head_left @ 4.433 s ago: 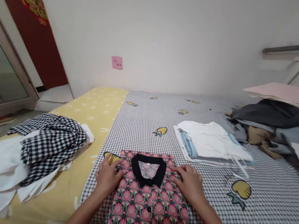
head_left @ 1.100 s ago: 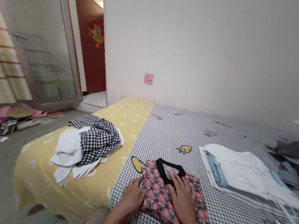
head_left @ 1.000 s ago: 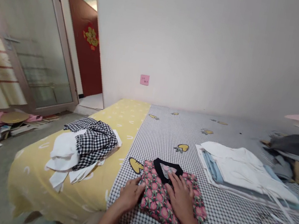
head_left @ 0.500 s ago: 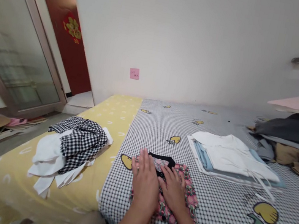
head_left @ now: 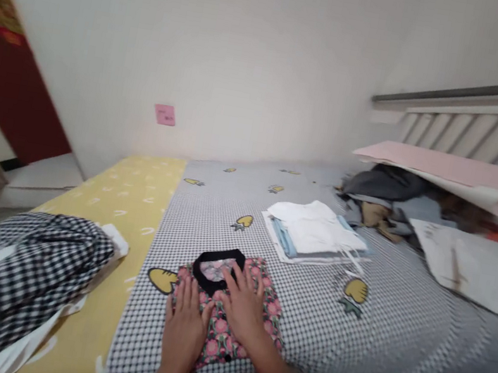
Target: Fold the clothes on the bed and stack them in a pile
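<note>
A folded pink floral shirt point(head_left: 268, 302) with a black collar lies on the black-and-white checked bed sheet point(head_left: 204, 223) near its front edge. My left hand point(head_left: 183, 329) rests flat on the shirt's left half, fingers stretched out and pointing away from me. My right hand point(head_left: 244, 310) lies flat on the middle of the shirt, fingers spread, just below the collar. Neither hand holds anything.
A stack of folded white and light blue clothes point(head_left: 313, 231) sits further back on the right. A heap of black-and-white checked and white garments point(head_left: 21, 275) lies on the yellow sheet point(head_left: 130, 204) at left. Dark unfolded clothes point(head_left: 387, 195) and pink boards point(head_left: 445, 166) lie near the slatted headboard.
My left hand slid from the shirt's left edge onto the shirt and drew back toward me. The camera swung right, so the door is nearly out of view and the headboard shows.
</note>
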`<state>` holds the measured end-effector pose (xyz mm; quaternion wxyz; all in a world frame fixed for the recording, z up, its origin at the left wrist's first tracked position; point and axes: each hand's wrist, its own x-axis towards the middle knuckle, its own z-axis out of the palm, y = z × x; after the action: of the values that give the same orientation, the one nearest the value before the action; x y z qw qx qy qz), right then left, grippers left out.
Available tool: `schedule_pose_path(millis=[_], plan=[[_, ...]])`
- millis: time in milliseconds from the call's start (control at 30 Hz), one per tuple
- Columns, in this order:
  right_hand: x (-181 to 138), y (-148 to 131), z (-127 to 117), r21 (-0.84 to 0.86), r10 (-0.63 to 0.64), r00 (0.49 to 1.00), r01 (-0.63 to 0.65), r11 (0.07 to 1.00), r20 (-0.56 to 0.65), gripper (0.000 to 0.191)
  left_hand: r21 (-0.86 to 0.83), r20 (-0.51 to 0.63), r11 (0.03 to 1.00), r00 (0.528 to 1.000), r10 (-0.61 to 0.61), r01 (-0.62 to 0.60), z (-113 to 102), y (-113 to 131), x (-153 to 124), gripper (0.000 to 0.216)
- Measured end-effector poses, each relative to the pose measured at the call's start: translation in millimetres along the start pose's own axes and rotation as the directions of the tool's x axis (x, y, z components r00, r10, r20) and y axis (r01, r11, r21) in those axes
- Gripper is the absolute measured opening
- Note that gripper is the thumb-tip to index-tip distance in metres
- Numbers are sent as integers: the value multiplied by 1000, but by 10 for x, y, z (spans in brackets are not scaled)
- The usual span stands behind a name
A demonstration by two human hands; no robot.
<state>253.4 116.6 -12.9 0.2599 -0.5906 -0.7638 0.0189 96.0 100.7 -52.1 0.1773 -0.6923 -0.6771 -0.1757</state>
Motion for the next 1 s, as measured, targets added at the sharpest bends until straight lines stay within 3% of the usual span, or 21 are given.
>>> schedule_pose_path(millis=[167,267,333,400,500,700,1000], plan=[[-477,124,-61,64,9,1000,-8,998,-18,58,7,-4,999,999,37,-37,-28,-15,50,69],[-750,430,-142,256,158,983,-130,958,-93,45,36,0,999,999,36,-36,-67,-6,60,69],[-805,659,-249,473,377,917,-277,837,-131,41,55,2,998,999,32,-32,-89,8,65,69],[-753,845,-381,639,558,827,-393,661,-69,42,66,7,997,1000,26,-27,-104,22,70,69],[-569,988,-539,697,612,787,-479,533,74,42,65,-1,998,1000,24,-24,-124,36,75,69],[-330,970,-592,633,579,803,-524,570,143,28,42,-10,999,1000,16,-15,-177,54,89,69],[-234,874,-663,560,527,821,-548,621,219,30,0,-26,1000,1000,10,-10,-207,77,79,69]])
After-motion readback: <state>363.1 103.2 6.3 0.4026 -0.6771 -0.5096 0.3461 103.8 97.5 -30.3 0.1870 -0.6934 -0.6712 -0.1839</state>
